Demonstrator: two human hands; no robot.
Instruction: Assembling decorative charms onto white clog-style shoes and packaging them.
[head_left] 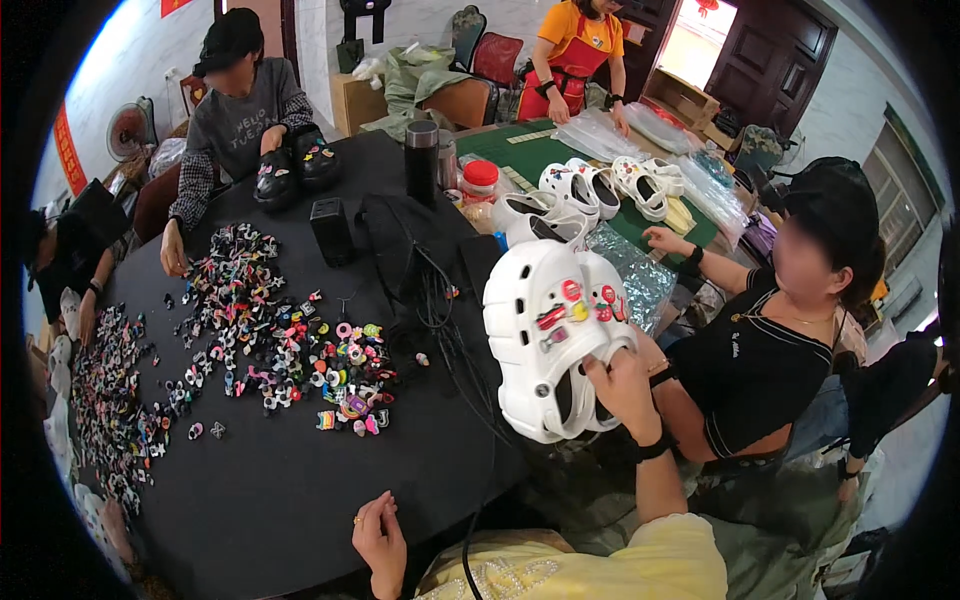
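Observation:
A pair of white clogs hangs in the air over the table's right edge, with my right hand closed on the heel openings. Red, yellow and pink shoe charms decorate their uppers. Just behind my right hand, a co-worker's forearm reaches toward the clogs; whether that hand touches them is hidden. My left hand rests near the black table's front edge, fingers loosely bent and holding nothing. The nearest pile of colourful shoe charms lies farther off on the table.
More charms spread along the left side, where other people's hands work. Beyond are black clogs, a black box, a dark tumbler and black cables. More white clogs and plastic bags lie on a green mat.

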